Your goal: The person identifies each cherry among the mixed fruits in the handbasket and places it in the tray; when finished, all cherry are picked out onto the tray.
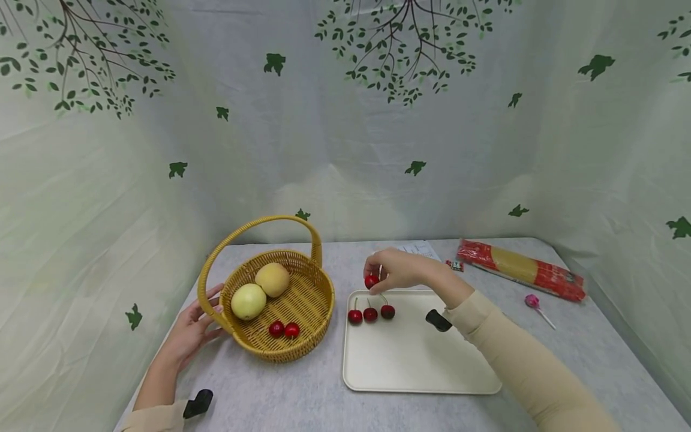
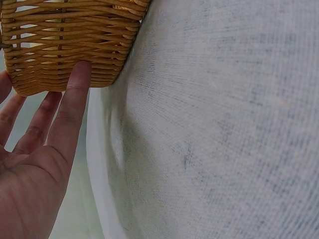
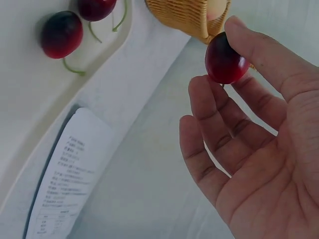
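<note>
My right hand point(image 1: 399, 268) pinches a dark red cherry point(image 3: 225, 59) between thumb and fingers, just above the far left edge of a cream tray point(image 1: 415, 366). Three cherries point(image 1: 370, 315) with green stems lie in a row on that tray. At the left, my left hand point(image 1: 189, 329) touches the outside of a yellow wicker basket point(image 1: 318, 324) near the foot of its handle. Its fingers point(image 2: 75, 104) are nearly straight against the weave in the left wrist view. Inside the basket are a pale green fruit point(image 1: 248, 302), a yellow fruit point(image 1: 272, 279) and two cherries point(image 1: 284, 329).
A long red and yellow packet point(image 1: 520, 269) lies at the back right. Near it are a small wrapped candy point(image 1: 455, 265) and a pink lollipop point(image 1: 532, 302). A printed white packet point(image 3: 70, 174) lies behind the tray. Leaf-patterned curtains point(image 1: 345, 180) surround the table.
</note>
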`<action>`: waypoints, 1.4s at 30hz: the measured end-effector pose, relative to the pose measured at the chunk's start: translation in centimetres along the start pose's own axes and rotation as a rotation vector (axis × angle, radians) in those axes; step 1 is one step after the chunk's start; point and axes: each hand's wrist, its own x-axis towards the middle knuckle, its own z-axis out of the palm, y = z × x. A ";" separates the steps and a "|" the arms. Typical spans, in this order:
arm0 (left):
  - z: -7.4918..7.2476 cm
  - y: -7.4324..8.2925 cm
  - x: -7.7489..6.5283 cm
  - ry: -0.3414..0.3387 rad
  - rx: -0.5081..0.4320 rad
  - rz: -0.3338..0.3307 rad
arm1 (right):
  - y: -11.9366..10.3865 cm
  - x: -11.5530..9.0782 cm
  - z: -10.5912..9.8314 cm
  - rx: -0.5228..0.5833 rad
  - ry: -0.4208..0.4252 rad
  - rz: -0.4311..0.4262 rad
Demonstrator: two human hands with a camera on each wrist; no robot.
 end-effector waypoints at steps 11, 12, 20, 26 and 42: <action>0.0 0.1 -0.1 0.000 -0.001 0.008 | 2.8 -2.2 1.6 0.049 0.055 0.094; 0.0 0.1 -0.1 0.001 -0.005 0.009 | 3.1 -2.4 1.8 0.054 0.059 0.103; 0.0 0.2 -0.1 -0.006 0.000 0.012 | 5.0 -3.7 3.4 0.096 0.087 0.167; 0.1 0.2 -0.1 0.001 0.005 0.006 | 6.3 -4.4 4.5 0.116 0.100 0.211; 0.2 0.1 0.0 -0.001 0.004 0.002 | 7.7 -4.8 6.9 0.156 0.091 0.253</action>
